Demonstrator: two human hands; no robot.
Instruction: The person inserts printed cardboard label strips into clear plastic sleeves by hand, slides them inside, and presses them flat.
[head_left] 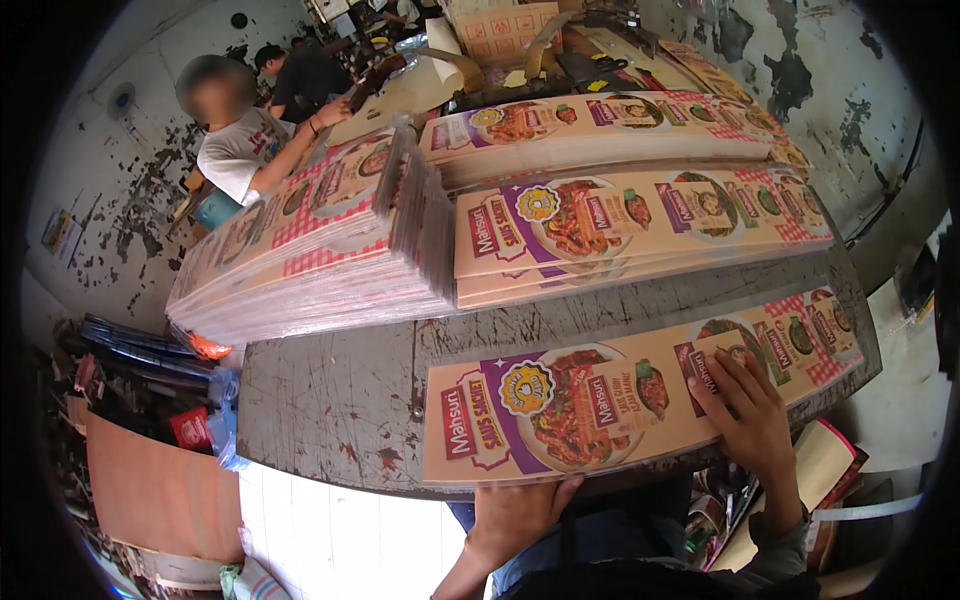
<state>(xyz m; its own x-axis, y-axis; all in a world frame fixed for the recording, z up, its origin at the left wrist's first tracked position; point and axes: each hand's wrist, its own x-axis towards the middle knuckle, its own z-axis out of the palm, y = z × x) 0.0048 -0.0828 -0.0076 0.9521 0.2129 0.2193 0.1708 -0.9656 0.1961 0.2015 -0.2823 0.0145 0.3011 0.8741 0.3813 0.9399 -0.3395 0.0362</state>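
Observation:
A long printed food-advert sheet (500,455) lies on the near part of the worn grey table, its surface glossy. My right hand (745,420) rests on the sheet's right half, fingers stretched out flat over the print. At the sheet's lower edge is my left hand (520,515), thumb visible; its other fingers are hidden at the edge. Just behind lies a low stack of matching sheets (640,225). To the left rises a taller stack (320,250) of such sheets, its edges wrapped in clear plastic.
Another sheet stack (600,125) stands farther back. A person in a white shirt (240,160) reaches over the table's far left side; a person in dark clothes (305,80) is beyond. A brown board (160,485) and blue plastic (225,420) are at lower left.

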